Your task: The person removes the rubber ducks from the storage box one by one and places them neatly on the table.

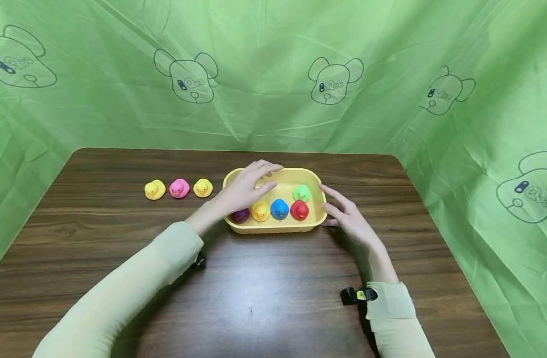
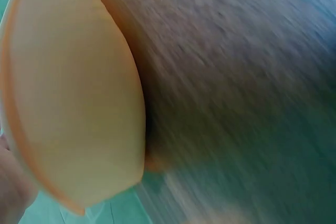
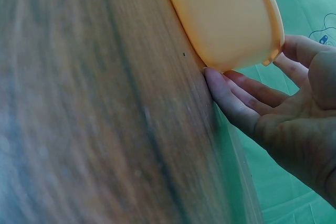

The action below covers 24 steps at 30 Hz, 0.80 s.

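Oblong yellow plastic tub [image 1: 273,229] is set on the wooden worktop [image 1: 255,278], beneath the left grip [image 1: 246,189] and just inside the fingers of the right grip [image 1: 351,219]. Nothing is seen to be held in the left grip, its thumb and fingers parted; whether the rim is touched by it cannot be told. The right grip is likewise unclenched, its fingers spread against the tub's end wall.

If that end were pushed unevenly, the tub could be slid or turned, and the upright ducks inside might be toppled. Most exposed seems the purple rubber duck [image 1: 240,215], partly hidden below the left wrist; it could be knocked by a lowered hand. Left of the left grip, a row of two yellow ducks [image 1: 155,190] and a pink duck [image 1: 179,188] could be brushed by a sleeve swung outward.

The tub is pale and smooth, with rounded corners and a lipped rim. Nearest the right grip, a red duck [image 1: 299,211] is contained, with a green duck [image 1: 302,193] behind it.
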Motion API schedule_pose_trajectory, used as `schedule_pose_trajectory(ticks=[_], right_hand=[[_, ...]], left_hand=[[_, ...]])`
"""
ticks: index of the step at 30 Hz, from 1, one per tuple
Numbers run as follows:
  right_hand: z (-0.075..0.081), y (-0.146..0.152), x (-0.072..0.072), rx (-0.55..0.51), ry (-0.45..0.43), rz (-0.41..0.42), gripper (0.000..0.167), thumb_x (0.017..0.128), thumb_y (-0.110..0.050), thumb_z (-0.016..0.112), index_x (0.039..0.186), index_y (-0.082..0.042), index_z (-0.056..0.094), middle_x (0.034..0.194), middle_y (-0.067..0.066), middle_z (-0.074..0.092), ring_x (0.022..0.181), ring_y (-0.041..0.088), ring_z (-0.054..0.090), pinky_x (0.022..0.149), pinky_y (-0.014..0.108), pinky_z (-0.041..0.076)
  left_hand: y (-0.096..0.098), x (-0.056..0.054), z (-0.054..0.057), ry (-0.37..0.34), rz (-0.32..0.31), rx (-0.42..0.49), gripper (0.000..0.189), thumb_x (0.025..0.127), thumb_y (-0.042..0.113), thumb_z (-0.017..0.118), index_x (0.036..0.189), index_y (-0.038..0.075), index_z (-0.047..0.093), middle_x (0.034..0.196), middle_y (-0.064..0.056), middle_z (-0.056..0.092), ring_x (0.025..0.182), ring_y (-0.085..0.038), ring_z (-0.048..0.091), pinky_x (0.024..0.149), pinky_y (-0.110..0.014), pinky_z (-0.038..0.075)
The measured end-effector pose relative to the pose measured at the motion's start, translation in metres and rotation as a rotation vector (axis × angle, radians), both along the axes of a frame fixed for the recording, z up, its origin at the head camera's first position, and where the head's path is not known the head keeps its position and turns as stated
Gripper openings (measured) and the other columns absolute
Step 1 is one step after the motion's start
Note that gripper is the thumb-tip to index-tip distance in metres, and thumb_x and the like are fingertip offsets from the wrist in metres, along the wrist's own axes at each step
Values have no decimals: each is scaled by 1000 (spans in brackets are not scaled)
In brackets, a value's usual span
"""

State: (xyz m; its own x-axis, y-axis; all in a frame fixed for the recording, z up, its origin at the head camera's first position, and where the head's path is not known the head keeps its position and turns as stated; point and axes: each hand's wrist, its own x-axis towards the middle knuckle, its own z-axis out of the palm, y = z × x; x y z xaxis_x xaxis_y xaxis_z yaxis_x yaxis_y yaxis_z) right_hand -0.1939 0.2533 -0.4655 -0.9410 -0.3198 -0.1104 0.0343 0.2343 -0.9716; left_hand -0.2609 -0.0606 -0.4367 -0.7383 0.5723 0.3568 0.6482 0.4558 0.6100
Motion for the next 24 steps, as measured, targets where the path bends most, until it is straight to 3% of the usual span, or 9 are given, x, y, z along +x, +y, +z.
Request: schedule_pose_trajectory(ticks=[9,24], right_hand=[[0,0,0,-2,-3,-5,57,109,-25,52,162,-21,32,162,21,37,125,34,61,90,40,63],[-2,0,-1,-6,4,4,57,109,-24,51,162,-20,32,160,24,40,128,40,59,90,40,63]], left_hand=[[24,-4,-3,-26,-21,-32,42,104,24,62,144,11,59,134,-8,64,119,-23,63,105,-41,51],[57,-9,-11,-88,-36,-136,42,102,26,64,143,16,59,142,-7,61,122,-23,64,111,-44,49]])
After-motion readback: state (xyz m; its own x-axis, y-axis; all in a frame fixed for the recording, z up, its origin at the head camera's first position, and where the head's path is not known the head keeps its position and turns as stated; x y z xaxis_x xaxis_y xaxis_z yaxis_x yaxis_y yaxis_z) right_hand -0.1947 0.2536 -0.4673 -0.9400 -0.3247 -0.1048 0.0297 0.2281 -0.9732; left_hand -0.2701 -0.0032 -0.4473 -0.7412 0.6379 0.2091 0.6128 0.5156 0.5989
